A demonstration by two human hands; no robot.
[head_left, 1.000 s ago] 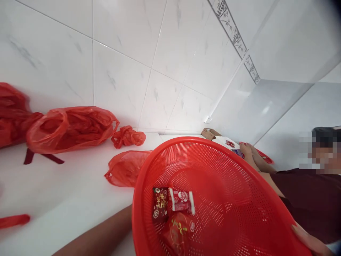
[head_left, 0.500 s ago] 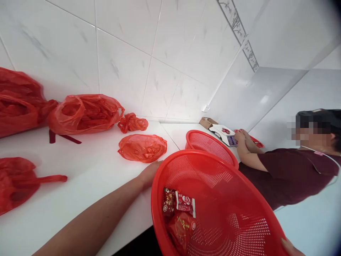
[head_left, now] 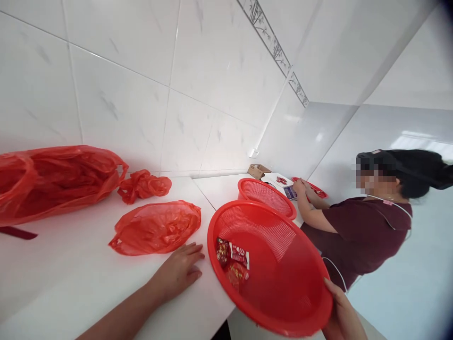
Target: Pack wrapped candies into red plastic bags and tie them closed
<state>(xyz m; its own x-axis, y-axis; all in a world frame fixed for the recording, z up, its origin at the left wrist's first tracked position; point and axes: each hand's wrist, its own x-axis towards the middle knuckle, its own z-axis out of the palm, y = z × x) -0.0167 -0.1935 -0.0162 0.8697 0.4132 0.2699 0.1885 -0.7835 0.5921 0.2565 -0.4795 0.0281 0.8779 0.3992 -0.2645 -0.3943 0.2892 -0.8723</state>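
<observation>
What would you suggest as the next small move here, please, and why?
I'd probably bring the left hand to the left rim of the nearer red perforated basket to steady it. Only the right hand grips it, at the opposite side; it juts past the edge of the white table, and the left hand lies open close by.

- left forearm [head_left: 123, 309] bare, extends from bottom left
- left grip [head_left: 177, 271] empty, palm down, fingers slightly spread, thumb apart
- right grip [head_left: 341, 309] clamped, thumb on top, other fingers mostly hidden
- right forearm mostly out of frame
</observation>
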